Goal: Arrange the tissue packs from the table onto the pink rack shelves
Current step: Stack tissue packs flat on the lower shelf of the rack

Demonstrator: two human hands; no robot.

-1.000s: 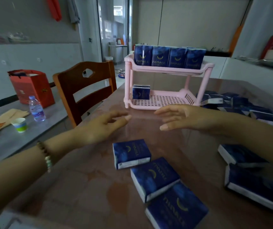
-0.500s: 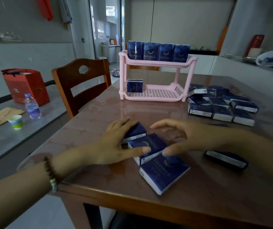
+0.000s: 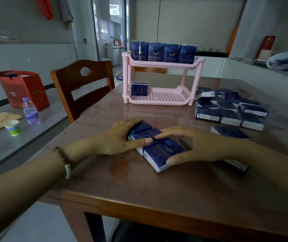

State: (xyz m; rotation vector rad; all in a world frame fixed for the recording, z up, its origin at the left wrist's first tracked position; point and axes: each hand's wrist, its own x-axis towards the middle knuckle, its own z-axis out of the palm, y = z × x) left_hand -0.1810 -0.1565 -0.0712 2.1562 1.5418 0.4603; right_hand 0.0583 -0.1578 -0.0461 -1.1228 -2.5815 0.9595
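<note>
Gripping a row of three tissue packs [image 3: 159, 151] lying flat on the worktop [image 3: 157, 189]: left hand [image 3: 120, 137] has its fingers [image 3: 132, 121] curled over the far pack, thumb on the middle one; right hand [image 3: 192, 147] arches over the near pack, pinching it. Pink rack [image 3: 162, 65] stands beyond, four upright packs [image 3: 164, 52] on top, one pack [image 3: 139, 89] at lower-shelf left. Loose pile [image 3: 230, 112] just right of rack.
</note>
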